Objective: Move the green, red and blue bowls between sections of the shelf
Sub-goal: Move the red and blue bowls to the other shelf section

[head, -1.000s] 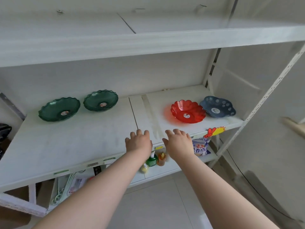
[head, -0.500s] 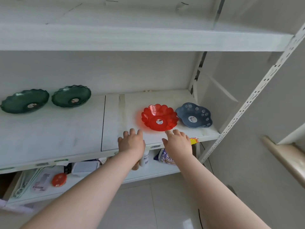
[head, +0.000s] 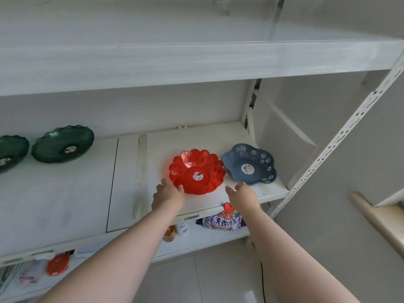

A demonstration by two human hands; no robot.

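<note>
A red scalloped bowl (head: pixel 197 171) sits on the right section of the white middle shelf (head: pixel 129 193), with a blue flower-patterned bowl (head: pixel 249 164) just to its right. Two green bowls stand in the left section, one (head: pixel 63 144) near the back and another (head: pixel 9 154) cut off by the left edge. My left hand (head: pixel 168 194) is at the red bowl's near-left rim, fingers spread and touching it. My right hand (head: pixel 242 193) hovers open in front of the gap between the red and blue bowls, holding nothing.
An upper shelf board (head: pixel 196 62) hangs low over the bowls. A perforated white upright (head: pixel 336 138) bounds the right side. On the lower shelf lie a purple detergent bag (head: pixel 223 220), small bottles (head: pixel 175 229) and an orange lid (head: pixel 58 264).
Both hands have moved forward over the shelf edge toward the red bowl; the left hand now touches its rim. The view has swung right, pushing the green bowls to the left edge.
</note>
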